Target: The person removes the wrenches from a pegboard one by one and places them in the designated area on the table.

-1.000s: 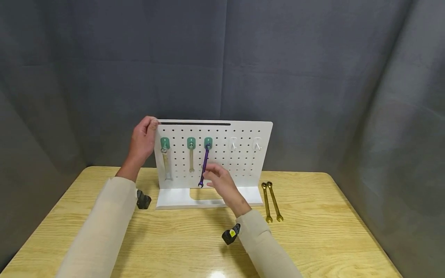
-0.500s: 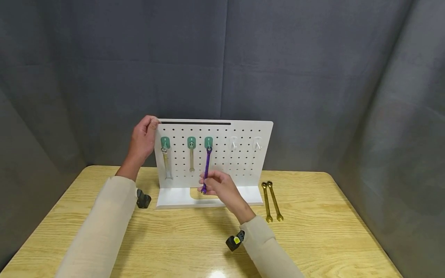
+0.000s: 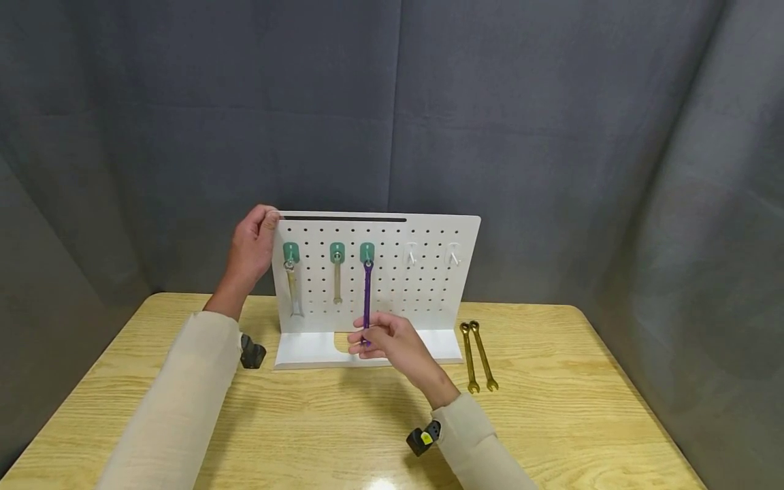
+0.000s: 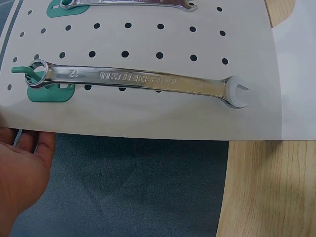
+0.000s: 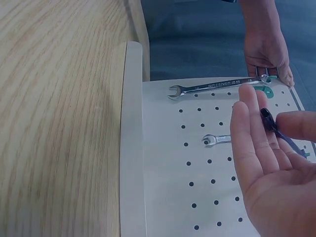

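Our slender purple metal wrench (image 3: 367, 296) stood nearly upright before the white perforated board (image 3: 422, 282), its upper end at the third green hook (image 3: 367, 250); whether the ring encircled it, we could not tell. Our right hand (image 3: 401, 347) pinched the lower end in a thumb-and-finger grip, while our left hand (image 3: 250, 245) held the board's upper left corner. Two silver metal wrenches (image 4: 138, 79) hung leftward, and two gold-coloured metal wrenches (image 3: 483, 354) lay on the pale wooden counter (image 3: 551, 408).
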{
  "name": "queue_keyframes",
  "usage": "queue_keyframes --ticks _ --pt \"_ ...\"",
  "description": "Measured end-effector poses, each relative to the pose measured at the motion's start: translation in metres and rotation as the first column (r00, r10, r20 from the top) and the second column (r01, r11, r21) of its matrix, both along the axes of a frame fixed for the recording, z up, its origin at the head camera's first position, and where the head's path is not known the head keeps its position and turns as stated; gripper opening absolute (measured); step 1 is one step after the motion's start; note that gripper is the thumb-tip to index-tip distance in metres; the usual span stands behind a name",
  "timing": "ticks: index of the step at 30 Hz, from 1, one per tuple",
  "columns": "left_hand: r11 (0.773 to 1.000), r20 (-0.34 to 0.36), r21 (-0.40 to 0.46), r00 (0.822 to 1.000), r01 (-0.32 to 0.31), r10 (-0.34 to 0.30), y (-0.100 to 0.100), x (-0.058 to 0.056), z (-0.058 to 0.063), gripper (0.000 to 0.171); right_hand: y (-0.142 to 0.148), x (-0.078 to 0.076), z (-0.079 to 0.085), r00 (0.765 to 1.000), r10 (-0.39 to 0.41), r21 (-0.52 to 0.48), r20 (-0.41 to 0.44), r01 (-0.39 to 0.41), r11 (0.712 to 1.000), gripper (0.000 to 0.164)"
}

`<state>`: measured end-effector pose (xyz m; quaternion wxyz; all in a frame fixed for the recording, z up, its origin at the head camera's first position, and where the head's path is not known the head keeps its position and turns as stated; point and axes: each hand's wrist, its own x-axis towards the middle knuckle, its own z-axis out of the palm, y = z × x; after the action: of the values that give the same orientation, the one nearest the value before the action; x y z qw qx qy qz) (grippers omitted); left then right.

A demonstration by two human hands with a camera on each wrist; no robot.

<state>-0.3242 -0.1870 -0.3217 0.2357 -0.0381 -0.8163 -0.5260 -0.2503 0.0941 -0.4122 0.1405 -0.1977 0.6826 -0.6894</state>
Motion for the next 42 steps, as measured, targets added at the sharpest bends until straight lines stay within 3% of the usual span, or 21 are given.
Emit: queue_keyframes --ticks 16,28,42 --pt "1.000 -0.009 0.002 1.000 -0.002 0.002 0.001 -0.001 0.002 0.045 0.013 0.017 0.010 1.000 0.007 -0.008 -0.025 -0.007 1.000 0.030" --pt "1.000 -0.029 0.003 1.000 0.002 -0.002 -0.001 -0.001 -0.001 0.047 0.016 0.022 0.013 0.998 0.020 -0.014 -0.059 -0.021 1.000 0.031" --pt "1.000 0.011 -0.005 1.000 -0.006 0.006 0.000 0.001 0.000 0.048 0.015 0.022 0.016 0.991 0.047 -0.010 -0.129 -0.048 0.999 0.034"
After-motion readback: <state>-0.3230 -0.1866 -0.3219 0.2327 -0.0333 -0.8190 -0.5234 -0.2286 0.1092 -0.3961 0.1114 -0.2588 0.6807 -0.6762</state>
